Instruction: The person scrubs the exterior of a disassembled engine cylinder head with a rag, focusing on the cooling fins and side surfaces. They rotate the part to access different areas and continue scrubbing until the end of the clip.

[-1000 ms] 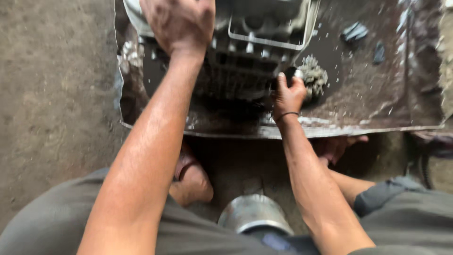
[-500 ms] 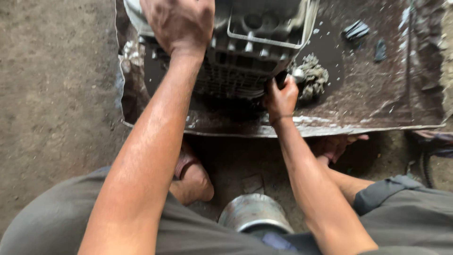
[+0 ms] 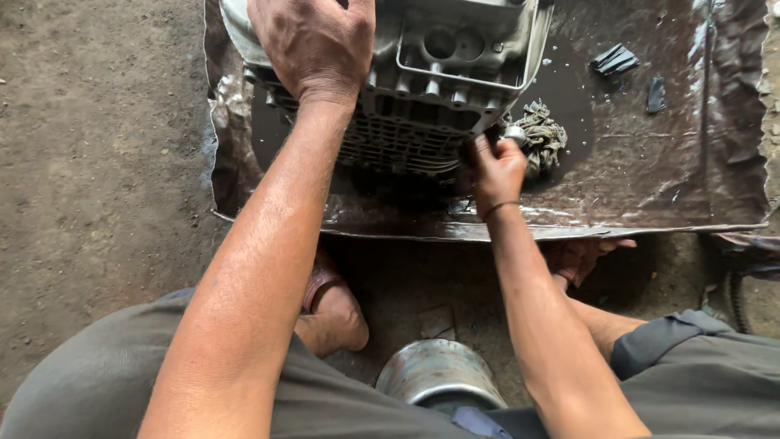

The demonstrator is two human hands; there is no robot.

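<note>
Change: over the last sec the right hand (image 3: pixel 496 167) went from the wad of dirty grey-brown rag (image 3: pixel 543 140) to the lower right corner of the grey cast-metal engine casing (image 3: pixel 439 73); it was beside the rag, now it is tucked in against the finned underside.
Left hand (image 3: pixel 313 45): no real change, palm down, fingers spread wide and pressed on the casing's top left, steadying it.
Right hand state: fingers curled narrow at the casing edge, a small pale metal bit (image 3: pixel 513 132) showing at the fingertips; cannot tell if it is pinched or just touched.
Meaning: judged from the frames, work has moved off the rag and onto the casing's corner, w/ the left hand as the brace; looks like fiddly work at 1 spot, not a lift.
Casing position: sits on the dark, oily, crumpled metal sheet (image 3: pixel 650 187) laid on the dirt floor (image 3: pixel 97 162), at the sheet's left half, tilted toward the camera, ribs facing down and forward.
Rag position: just right of the casing corner, touching or nearly touching the right hand's knuckles.
Others: 2 small black rubbery scraps (image 3: pixel 615 58) at upper right of sheet, well apart from both hands; shiny round metal can (image 3: pixel 439 374) between the knees.
Hidden: casing top is cut off by the frame edge; left palm covers what lies under it; right fingertips and what they work on are in shadow under the rim.
Hard to make out: the wet patches on the sheet, oil or water, cannot tell.
</note>
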